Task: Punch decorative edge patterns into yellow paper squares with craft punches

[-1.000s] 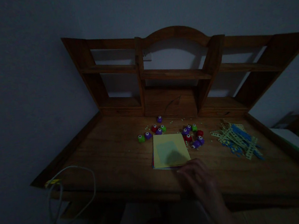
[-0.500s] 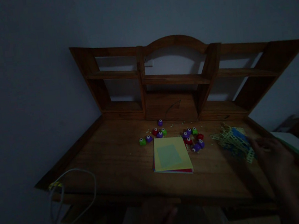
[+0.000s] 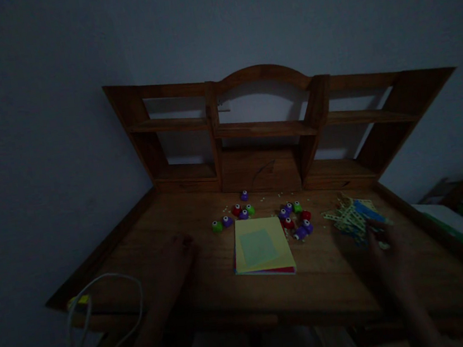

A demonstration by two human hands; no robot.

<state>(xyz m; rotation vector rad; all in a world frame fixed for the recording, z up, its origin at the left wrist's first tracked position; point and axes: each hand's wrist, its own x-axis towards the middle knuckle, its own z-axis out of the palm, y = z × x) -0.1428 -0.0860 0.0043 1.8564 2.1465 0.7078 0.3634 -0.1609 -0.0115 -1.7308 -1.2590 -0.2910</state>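
Observation:
My right hand (image 3: 391, 252) is at the near right edge of a pile of pale yellow-green perforated plastic strips (image 3: 349, 218). Its fingers are curled together, with a small pale plastic piece (image 3: 382, 244) showing between thumb and fingers. Blue plastic pieces (image 3: 366, 210) lie among the strips. My left hand (image 3: 179, 261) hovers over or rests on the left part of the desk, apart from any object. Its fingers look bent, but darkness and blur hide how closed they are.
A stack of coloured paper (image 3: 284, 257) with a pale green sheet (image 3: 258, 247) on top lies mid-desk. Around it stand several eyed toy figures (image 3: 301, 233) and tiny pale bits. A wooden shelf unit (image 3: 266, 130) rises behind. A white cable (image 3: 140, 291) loops at front left.
My left hand has risen from below the desk's front edge to above the left part of the desk. My right hand has shifted left and nearer, along the strip pile. The view has tilted slightly.

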